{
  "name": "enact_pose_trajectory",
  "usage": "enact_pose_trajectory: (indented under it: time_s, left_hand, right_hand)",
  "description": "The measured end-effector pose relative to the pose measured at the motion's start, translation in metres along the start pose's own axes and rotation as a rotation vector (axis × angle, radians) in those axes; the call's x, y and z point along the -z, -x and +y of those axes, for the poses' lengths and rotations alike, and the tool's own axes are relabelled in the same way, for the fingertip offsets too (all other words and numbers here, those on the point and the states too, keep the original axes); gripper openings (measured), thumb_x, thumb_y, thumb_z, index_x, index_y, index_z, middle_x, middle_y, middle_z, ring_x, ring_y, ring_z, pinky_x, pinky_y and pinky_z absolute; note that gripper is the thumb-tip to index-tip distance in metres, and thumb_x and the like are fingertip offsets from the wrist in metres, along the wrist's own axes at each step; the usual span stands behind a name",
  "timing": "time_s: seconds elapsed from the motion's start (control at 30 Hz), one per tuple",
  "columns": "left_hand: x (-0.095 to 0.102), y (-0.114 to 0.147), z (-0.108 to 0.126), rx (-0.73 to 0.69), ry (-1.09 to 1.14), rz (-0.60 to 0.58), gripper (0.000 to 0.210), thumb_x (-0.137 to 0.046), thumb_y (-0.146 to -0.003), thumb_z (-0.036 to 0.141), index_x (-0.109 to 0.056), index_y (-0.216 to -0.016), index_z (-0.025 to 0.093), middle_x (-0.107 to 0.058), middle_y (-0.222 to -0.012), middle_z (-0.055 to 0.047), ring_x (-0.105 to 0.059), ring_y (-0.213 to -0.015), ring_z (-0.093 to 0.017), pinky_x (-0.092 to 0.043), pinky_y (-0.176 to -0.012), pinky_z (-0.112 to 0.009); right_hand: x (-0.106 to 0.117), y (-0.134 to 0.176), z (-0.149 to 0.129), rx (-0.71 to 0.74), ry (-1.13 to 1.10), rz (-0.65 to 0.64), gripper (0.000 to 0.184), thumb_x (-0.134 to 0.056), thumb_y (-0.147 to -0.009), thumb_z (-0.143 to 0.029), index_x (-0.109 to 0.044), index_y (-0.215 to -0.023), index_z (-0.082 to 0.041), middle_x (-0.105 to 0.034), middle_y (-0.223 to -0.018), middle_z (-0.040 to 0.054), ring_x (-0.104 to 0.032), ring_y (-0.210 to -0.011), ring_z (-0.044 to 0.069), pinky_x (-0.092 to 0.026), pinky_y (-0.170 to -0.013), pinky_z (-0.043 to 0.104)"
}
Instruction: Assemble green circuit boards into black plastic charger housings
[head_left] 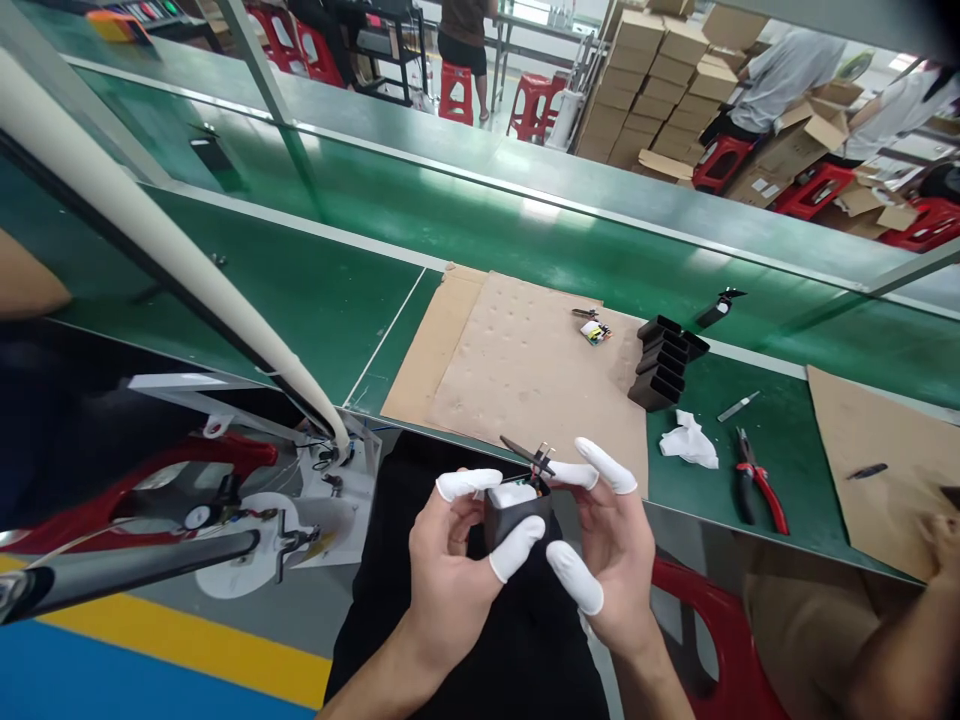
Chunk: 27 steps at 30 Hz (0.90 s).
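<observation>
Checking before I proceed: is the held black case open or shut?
Open: the black case shows white material at its uncovered mouth.

"Where is the left hand (456,578)?"
"Lower centre of the frame, its thumb (517,548) and index finger (466,484) curved toward each other in a grip, tips covered in white."
"And the right hand (616,560)?"
"Just right of it, fingers (606,465) parted, thumb well apart from them."
"The arms?"
"Both bare forearms (386,672) slant inward from the bottom edge, either side of a black-clad lap (536,650)."
</observation>
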<state>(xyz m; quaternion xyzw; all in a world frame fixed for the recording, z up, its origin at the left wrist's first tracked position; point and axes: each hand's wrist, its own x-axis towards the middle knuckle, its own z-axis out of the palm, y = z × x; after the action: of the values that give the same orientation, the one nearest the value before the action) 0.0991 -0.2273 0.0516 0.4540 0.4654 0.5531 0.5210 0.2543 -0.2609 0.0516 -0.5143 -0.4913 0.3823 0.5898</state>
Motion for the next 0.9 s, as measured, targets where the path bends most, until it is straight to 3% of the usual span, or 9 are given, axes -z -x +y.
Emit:
enact_pose_trajectory:
  time_s: [0.13, 0.2, 0.33, 0.4, 0.63, 0.8, 0.9]
  left_hand:
    - [0.008, -0.015, 0.012, 0.322, 0.233, -0.067, 0.035, -0.093, -0.082, 0.034, -0.068, -0.103, 0.022, -0.074, -0.092, 0.0, -0.078, -0.079, -0.017, -0.065, -0.063, -0.023]
    - [0.013, -0.022, 0.017, 0.444, 0.326, -0.147, 0.032, -0.086, -0.09, 0.042, -0.067, -0.106, 0.022, -0.073, -0.093, -0.002, -0.075, -0.076, -0.017, -0.062, -0.056, -0.022]
    - [0.023, -0.03, 0.019, 0.425, 0.397, -0.371, 0.033, -0.084, -0.092, 0.043, -0.067, -0.111, 0.022, -0.077, -0.106, -0.008, -0.077, -0.082, -0.02, -0.068, -0.066, -0.03]
    - [0.026, -0.031, 0.017, 0.365, 0.377, -0.399, 0.032, -0.085, -0.09, 0.042, -0.068, -0.107, 0.021, -0.077, -0.105, -0.009, -0.078, -0.081, -0.021, -0.069, -0.069, -0.033]
    - [0.02, -0.022, 0.004, 0.26, 0.225, -0.281, 0.035, -0.091, -0.084, 0.038, -0.073, -0.107, 0.019, -0.078, -0.103, -0.009, -0.079, -0.096, -0.025, -0.07, -0.086, -0.038]
    - [0.011, -0.021, 0.0, 0.255, 0.254, -0.11, 0.048, -0.093, -0.082, 0.038, -0.074, -0.122, 0.021, -0.079, -0.121, -0.013, -0.079, -0.11, -0.026, -0.065, -0.102, -0.042]
    - [0.004, -0.026, 0.0, 0.282, 0.294, -0.07, 0.05, -0.096, -0.079, 0.04, -0.076, -0.121, 0.021, -0.08, -0.124, -0.013, -0.078, -0.116, -0.029, -0.064, -0.106, -0.045]
  right_hand:
    - [0.006, -0.007, 0.016, 0.023, 0.001, -0.209, 0.075, -0.092, -0.084, -0.027, -0.06, -0.152, -0.032, -0.068, -0.144, 0.0123, -0.069, -0.129, 0.032, -0.059, -0.114, 0.05]
    - [0.005, -0.012, 0.02, -0.015, -0.013, -0.231, 0.068, -0.093, -0.084, -0.024, -0.065, -0.145, -0.033, -0.071, -0.137, 0.0098, -0.072, -0.124, 0.029, -0.062, -0.11, 0.045]
    - [-0.003, -0.026, 0.017, -0.087, -0.157, -0.132, 0.06, -0.095, -0.085, -0.029, -0.069, -0.139, -0.035, -0.077, -0.12, 0.0047, -0.078, -0.103, 0.022, -0.067, -0.096, 0.036]
    - [-0.009, -0.033, 0.014, -0.095, -0.205, -0.084, 0.053, -0.094, -0.087, -0.034, -0.072, -0.135, -0.034, -0.078, -0.113, 0.0037, -0.077, -0.096, 0.019, -0.068, -0.091, 0.033]
    - [-0.024, -0.052, 0.006, -0.063, -0.234, -0.034, 0.026, -0.08, -0.099, -0.039, -0.077, -0.124, -0.032, -0.075, -0.103, 0.0022, -0.073, -0.092, 0.017, -0.065, -0.086, 0.029]
    - [-0.03, -0.062, 0.006, -0.085, -0.282, -0.031, 0.023, -0.081, -0.098, -0.039, -0.078, -0.118, -0.028, -0.073, -0.097, 0.0012, -0.071, -0.083, 0.017, -0.065, -0.077, 0.03]
    - [-0.03, -0.069, 0.007, -0.096, -0.287, -0.011, 0.023, -0.083, -0.096, -0.041, -0.078, -0.114, -0.027, -0.073, -0.091, 0.0004, -0.07, -0.077, 0.017, -0.064, -0.071, 0.03]
